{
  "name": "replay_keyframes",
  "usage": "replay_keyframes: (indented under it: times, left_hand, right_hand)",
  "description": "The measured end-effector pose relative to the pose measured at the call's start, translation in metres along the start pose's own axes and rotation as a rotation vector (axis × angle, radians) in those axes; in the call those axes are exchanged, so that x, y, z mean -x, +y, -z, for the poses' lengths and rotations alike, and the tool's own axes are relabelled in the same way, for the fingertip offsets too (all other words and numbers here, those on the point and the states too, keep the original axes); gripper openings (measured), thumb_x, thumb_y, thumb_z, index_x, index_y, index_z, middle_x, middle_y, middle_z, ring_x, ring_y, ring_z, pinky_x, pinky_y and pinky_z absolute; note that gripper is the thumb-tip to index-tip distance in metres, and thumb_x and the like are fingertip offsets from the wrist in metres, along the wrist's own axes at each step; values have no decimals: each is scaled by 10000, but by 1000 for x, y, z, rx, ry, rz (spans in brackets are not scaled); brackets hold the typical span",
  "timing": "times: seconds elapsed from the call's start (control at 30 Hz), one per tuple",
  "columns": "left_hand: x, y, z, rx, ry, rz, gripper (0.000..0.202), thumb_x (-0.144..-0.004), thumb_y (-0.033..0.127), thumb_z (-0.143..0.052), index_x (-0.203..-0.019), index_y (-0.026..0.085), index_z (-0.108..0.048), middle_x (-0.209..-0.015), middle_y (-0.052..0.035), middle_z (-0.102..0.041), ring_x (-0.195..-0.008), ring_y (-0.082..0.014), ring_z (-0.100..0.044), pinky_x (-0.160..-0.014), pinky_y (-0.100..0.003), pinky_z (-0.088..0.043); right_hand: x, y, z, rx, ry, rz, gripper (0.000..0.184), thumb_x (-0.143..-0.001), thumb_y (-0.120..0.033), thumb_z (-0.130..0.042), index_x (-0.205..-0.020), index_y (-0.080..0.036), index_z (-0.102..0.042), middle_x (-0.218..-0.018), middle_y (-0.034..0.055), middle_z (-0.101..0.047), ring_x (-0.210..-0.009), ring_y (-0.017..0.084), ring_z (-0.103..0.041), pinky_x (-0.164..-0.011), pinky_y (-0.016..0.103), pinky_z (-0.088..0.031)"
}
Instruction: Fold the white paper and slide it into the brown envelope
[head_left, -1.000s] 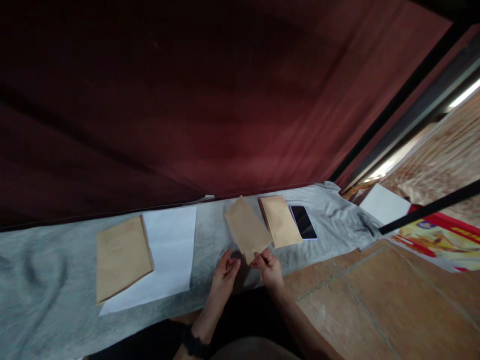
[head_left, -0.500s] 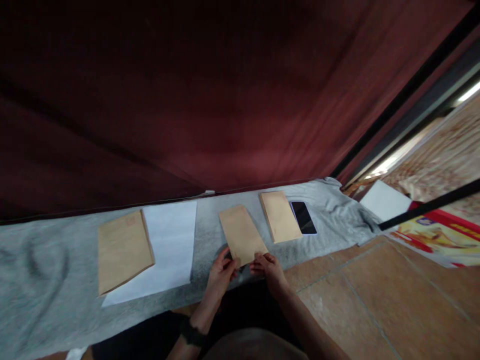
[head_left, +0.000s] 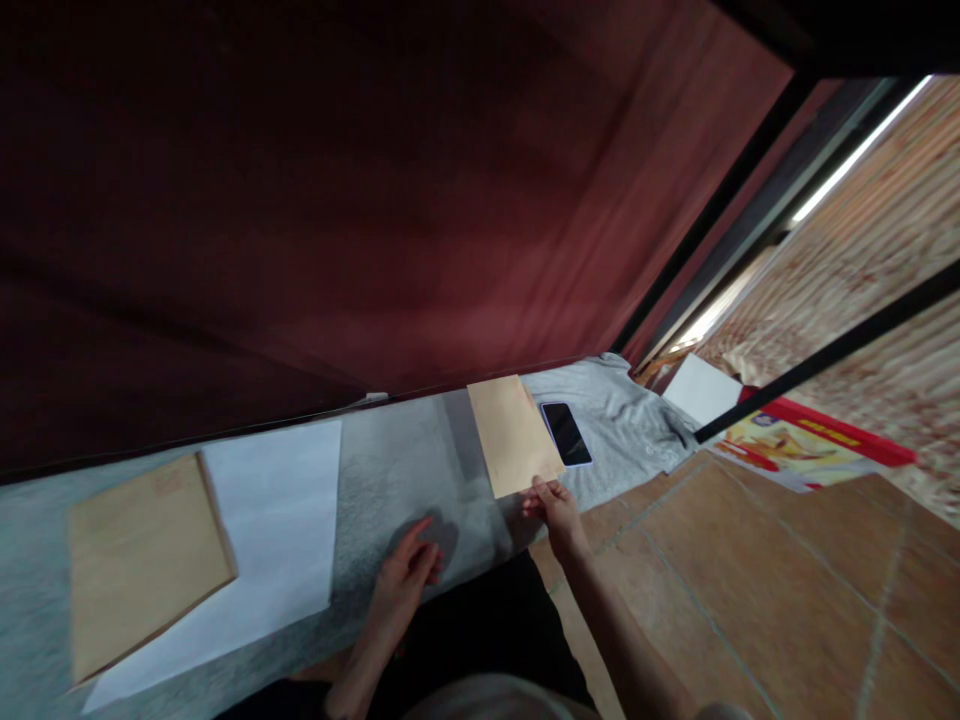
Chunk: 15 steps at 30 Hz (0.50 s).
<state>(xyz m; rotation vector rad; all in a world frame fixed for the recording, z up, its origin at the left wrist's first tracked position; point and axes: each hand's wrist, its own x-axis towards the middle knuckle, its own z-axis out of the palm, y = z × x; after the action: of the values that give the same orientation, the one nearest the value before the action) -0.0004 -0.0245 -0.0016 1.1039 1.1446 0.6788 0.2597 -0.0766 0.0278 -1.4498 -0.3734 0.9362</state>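
Note:
My right hand (head_left: 551, 505) pinches the near right corner of a brown paper envelope (head_left: 516, 435). This envelope covers the spot where another stack of brown envelopes lay, so that stack is hidden; I cannot tell whether the two touch. Directly beside the envelope's right edge is a dark-screened phone (head_left: 567, 434). My left hand (head_left: 407, 572) hovers over the near edge of the grey cloth, holding nothing, its index finger stretched out and the others loosely bent.
On the left, a stack of larger brown envelopes (head_left: 150, 560) overlaps white paper sheets (head_left: 289, 545) on the grey cloth (head_left: 394, 460). Behind rises a dark red curtain (head_left: 420, 250). A black bar (head_left: 832, 355) crosses the right side, near a red and yellow box (head_left: 795, 440) on the tiled floor.
My right hand has carried the envelope right and away from me, over the other stack. My left hand has let go of it. The view has turned right.

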Motion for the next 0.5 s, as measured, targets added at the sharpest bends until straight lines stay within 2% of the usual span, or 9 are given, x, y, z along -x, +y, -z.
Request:
replay_keyframes:
  times: [0.1,0.23,0.5]
  left_hand:
    - [4,2,-1,-14,8,-19,799,-657,694,-736,-1245,162,-636,-792,-45,-709,-654,-211,-678,-581,-327,-555]
    - [5,3,-2,-53,4,-34,785,-685,688,-707,-1252,150,-636,-784,-47,-702,-648,-206,-667,-587,-326,-553]
    - [8,3,-1,-148,-27,-63,723,-777,627,-609,-1311,140,-601,-830,-55,-705,-687,-202,-672,-634,-328,-554]
  right_hand:
    - [-10,-3,14,-26,55,-37,539,-561,-665,-845,-632,-157,-678,-524,14,-669,-423,107,-579,-466,229,-538]
    - [-16,0,26,-29,93,-76,491,-604,-610,-845,-649,-150,-681,-513,7,-660,-421,95,-575,-450,198,-513]
    - [-21,3,35,-13,126,-147,394,-672,-522,-832,-691,-182,-634,-681,43,-758,-454,125,-627,-466,234,-549]
